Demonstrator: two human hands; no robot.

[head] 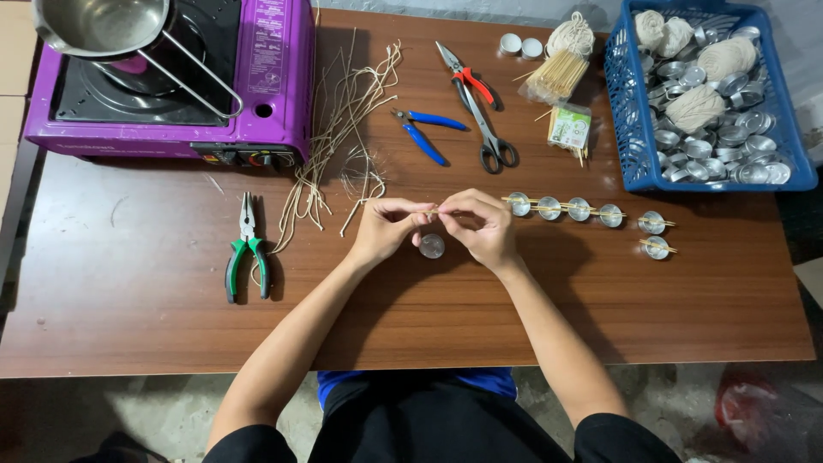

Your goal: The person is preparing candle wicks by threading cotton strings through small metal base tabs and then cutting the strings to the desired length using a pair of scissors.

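Note:
My left hand [383, 227] and my right hand [477, 225] meet over the middle of the brown table [154, 300]. Both pinch a thin wooden stick [431, 211] held level between the fingertips. Just below the stick, a small round metal cup [431, 246] sits on the table between the two hands. To the right lies a row of several similar metal cups with sticks [563, 207] laid across their tops, and two more such cups [656, 234] farther right.
A purple portable stove [257, 77] with a steel pot [99, 26] stands back left. Loose wicks [343, 129], green pliers [247, 249], blue pliers [426, 133], scissors [480, 107], a stick bundle [557, 73] and a blue basket [630, 129] of metal cups and string balls surround the hands.

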